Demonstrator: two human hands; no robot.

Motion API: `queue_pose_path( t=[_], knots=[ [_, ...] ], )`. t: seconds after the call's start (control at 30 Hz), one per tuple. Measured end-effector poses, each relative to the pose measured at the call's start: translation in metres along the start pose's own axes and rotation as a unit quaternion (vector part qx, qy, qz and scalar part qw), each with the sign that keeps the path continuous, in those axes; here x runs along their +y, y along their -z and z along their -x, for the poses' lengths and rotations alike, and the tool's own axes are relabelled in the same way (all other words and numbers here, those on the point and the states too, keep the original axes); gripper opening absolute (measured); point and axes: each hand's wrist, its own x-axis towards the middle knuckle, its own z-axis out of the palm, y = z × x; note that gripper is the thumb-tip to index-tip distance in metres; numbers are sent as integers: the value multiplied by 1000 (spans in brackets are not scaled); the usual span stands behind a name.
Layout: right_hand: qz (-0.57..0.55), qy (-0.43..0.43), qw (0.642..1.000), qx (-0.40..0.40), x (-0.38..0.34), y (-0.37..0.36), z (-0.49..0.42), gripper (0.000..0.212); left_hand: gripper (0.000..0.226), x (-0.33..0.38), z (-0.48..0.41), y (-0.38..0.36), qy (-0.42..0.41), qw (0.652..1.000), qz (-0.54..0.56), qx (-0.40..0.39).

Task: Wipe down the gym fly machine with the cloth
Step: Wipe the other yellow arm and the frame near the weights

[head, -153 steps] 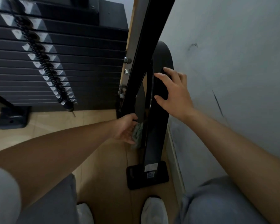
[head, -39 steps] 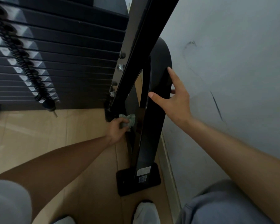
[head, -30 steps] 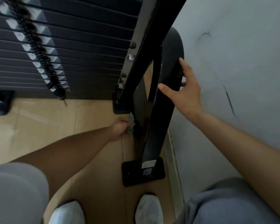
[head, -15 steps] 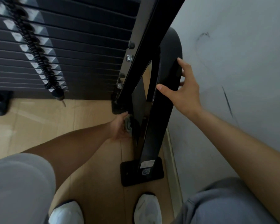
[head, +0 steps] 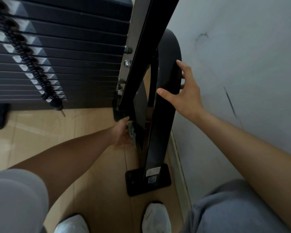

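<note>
Cloth [head: 131, 132], seemingly gripped by the left hand [head: 123, 133], has slid toward 6 o'clock down the inner plate [head: 140, 103], wiping unfinished; right hand [head: 183, 93] braces open-fingered.

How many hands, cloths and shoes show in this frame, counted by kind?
hands: 2 (left hand, right hand)
cloth: 1
white shoes: 2 (left shoe, right shoe)
total: 5
</note>
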Motion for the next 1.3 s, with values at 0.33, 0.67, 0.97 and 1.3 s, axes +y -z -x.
queue_pose_path(
  t=[0.33, 0.67, 0.97, 1.3],
  knots=[
    [4, -5, 1000, -11, 2, 0, 1, 96, 24, -27, 11, -7, 40, 990, -119, 58],
    [3, -18, 1000, -18, 1, 1, 0, 95, 34, 54, 25, -13, -165, 960, 201, 100],
    [10, -22, 1000, -19, -1, 1, 0, 96, 31, 78, 66, -45, -207, 929, 296, 75],
    [-3, -30, 999, -24, -3, 2, -1, 98, 27, 104, 129, -80, -274, 907, 299, 111]
  ],
)
